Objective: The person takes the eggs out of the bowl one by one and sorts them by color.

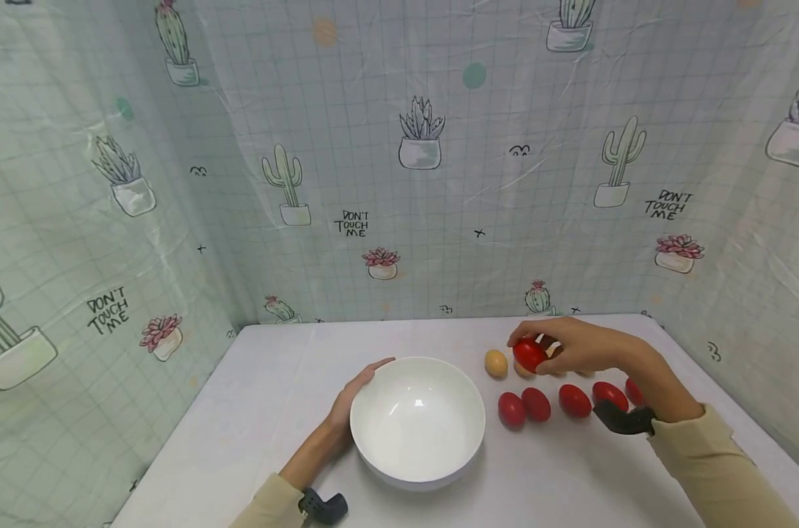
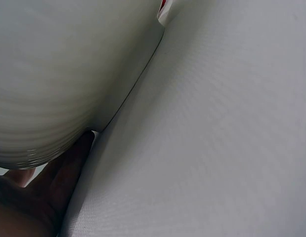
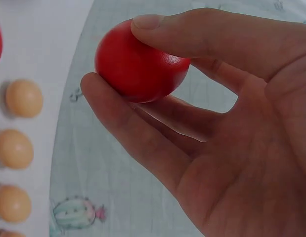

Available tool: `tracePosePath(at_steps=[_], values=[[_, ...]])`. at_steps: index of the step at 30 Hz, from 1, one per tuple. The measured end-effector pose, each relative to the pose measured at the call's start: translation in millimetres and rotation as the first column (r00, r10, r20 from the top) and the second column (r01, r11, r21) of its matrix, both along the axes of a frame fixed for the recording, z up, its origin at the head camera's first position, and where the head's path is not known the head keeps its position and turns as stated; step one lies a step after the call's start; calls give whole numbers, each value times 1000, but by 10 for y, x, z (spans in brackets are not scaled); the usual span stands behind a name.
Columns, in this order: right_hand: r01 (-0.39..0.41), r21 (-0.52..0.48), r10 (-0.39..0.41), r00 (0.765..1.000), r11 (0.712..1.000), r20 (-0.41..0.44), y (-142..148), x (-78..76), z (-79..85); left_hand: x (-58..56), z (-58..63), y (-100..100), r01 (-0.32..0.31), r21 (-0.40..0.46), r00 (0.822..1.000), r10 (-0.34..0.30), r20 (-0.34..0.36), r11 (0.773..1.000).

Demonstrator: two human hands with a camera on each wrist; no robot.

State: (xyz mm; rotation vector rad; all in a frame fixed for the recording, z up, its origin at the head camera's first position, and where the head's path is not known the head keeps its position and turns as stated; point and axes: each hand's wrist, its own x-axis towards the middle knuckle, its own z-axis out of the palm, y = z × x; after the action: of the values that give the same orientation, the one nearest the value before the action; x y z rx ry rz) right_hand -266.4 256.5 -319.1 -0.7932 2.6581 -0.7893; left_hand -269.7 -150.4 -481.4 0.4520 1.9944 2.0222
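Observation:
In the head view my right hand (image 1: 580,346) holds a glossy red egg (image 1: 528,356) above the table's right side. Close up in the right wrist view, thumb and fingers pinch that same red egg (image 3: 138,66). My left hand (image 1: 348,405) rests along the outer left side of a large white bowl (image 1: 417,433), its fingers reaching up near the rim. Nothing lies inside the bowl. The left wrist view shows part of the left hand (image 2: 49,197) against the bowl's curved underside (image 2: 59,74), low by the table.
Several red eggs (image 1: 574,401) lie in a row right of the bowl. Behind them is a row of light brown eggs (image 1: 496,363), partly hidden by my right hand. A white table (image 1: 293,381) meets a cactus-print curtain (image 1: 346,110) at the back and sides.

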Motion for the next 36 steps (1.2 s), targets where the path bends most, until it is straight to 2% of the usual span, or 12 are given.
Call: tracePosePath(at_steps=[7, 15, 24, 28, 33, 36], values=[[28, -7, -28, 999, 1000, -46, 409, 47, -27, -6, -6, 6, 5, 6, 1000, -5, -1, 1000], [61, -2, -61, 994, 998, -86, 847, 56, -146, 10, -6, 7, -6, -14, 1000, 5, -7, 1000], [167, -9, -167, 986, 986, -6, 1322, 18, -312, 0, -2, -2, -4, -5, 1000, 4, 1, 1000], [222, 3, -222, 975, 975, -8, 1540, 10, -404, -3, 7, 10, -1, -9, 1000, 1, -3, 1000], [216, -21, -216, 976, 976, 15, 1776, -6, -520, 10, 14, 18, -8, 1, 1000, 8, 3, 1000], [227, -28, -225, 973, 974, 57, 1890, -12, -595, 13, 15, 26, -6, -3, 1000, 6, 10, 1000]])
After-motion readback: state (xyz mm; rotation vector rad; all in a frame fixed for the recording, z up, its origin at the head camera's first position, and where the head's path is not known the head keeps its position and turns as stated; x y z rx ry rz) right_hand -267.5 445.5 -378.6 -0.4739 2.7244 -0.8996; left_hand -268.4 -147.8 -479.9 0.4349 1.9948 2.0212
